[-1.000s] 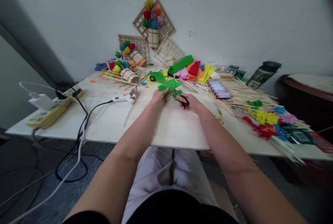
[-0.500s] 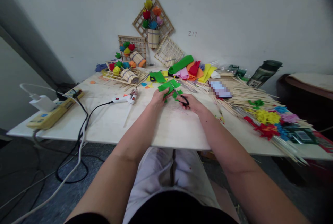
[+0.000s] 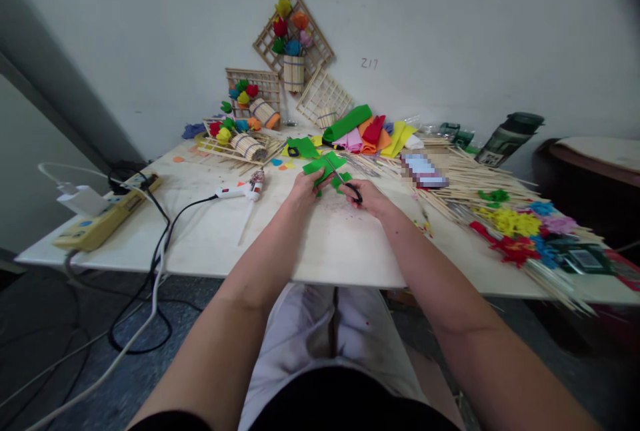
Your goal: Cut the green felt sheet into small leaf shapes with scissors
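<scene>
Over the middle of the white table [image 3: 345,251], my left hand [image 3: 306,189] is closed on a piece of green felt-like cloth [image 3: 315,167]. My right hand [image 3: 369,197] grips a pair of scissors [image 3: 356,193] by the black handles. The blades point up and left and lie against the green cloth. Another green piece [image 3: 343,181] shows beside the blades; whether it is joined to the held one I cannot tell. Just beyond my hands lies more green cloth [image 3: 303,147] on the table.
A white glue gun [image 3: 240,191] lies left, its cord running toward a yellow power strip [image 3: 100,217]. Stick lattices with cloth flowers [image 3: 293,37] lean on the wall. Folded coloured cloths [image 3: 373,134], wooden sticks [image 3: 475,181], a phone [image 3: 425,171] and a dark bottle [image 3: 510,139] stand or lie right.
Both hands stay almost in place, with the scissors still against the green cloth. The view has shifted very slightly.
</scene>
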A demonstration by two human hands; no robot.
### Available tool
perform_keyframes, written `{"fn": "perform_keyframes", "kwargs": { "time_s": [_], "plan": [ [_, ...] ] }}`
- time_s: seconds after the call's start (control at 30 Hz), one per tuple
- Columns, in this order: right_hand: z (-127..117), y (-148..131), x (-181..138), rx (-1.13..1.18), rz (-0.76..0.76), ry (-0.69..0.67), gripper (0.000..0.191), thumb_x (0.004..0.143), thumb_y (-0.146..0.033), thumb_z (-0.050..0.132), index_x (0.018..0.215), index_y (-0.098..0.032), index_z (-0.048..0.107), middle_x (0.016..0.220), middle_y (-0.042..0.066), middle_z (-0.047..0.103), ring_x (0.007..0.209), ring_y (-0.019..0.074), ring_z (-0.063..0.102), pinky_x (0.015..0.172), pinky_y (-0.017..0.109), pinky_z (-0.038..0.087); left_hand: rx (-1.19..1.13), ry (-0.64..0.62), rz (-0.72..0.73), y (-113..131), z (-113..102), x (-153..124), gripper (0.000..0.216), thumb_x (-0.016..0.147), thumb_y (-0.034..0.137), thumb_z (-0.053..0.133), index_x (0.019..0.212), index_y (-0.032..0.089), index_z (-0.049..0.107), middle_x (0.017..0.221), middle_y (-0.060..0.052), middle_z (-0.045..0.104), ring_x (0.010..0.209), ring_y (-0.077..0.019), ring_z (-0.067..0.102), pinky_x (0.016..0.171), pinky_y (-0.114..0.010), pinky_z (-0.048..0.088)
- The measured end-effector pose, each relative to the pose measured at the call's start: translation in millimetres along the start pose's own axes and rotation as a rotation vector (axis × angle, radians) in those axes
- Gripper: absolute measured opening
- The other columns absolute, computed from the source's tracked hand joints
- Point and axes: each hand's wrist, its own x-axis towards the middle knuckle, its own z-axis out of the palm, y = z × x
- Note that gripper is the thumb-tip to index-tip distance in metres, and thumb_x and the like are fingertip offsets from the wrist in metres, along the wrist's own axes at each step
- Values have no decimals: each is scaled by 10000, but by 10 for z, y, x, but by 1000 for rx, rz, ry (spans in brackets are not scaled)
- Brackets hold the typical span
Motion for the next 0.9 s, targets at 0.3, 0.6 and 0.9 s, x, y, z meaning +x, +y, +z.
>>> {"fn": "perform_keyframes", "kwargs": {
  "time_s": [0.3, 0.6, 0.9],
  "plan": [
    [3, 68, 69, 16, -17, 29, 89, 720, -181, 550, 634, -175, 528, 447, -49, 434, 350, 64, 364, 349, 178, 270, 1, 11, 4, -3, -36, 33, 295, 772, 81, 708, 1059, 126, 655, 947, -85, 740, 854, -197, 728, 843, -316, 594],
    [35, 1, -21, 28, 22, 11, 174, 785, -231, 555, 635, -179, 484, 457, -48, 457, 342, 56, 389, 349, 163, 276, 16, -28, 17, 1, -32, 35, 275, 769, 42, 681, 1028, 133, 661, 945, -79, 739, 911, -219, 719, 851, -339, 584],
    [-35, 81, 40, 35, -8, -15, 155, 857, -275, 552, 746, -168, 552, 517, -31, 533, 363, 58, 461, 316, 158, 233, 51, -76, -21, -16, 2, -16, 126, 767, 20, 660, 868, 94, 654, 846, -76, 733, 868, -208, 721, 911, -374, 566]
  ]
}}
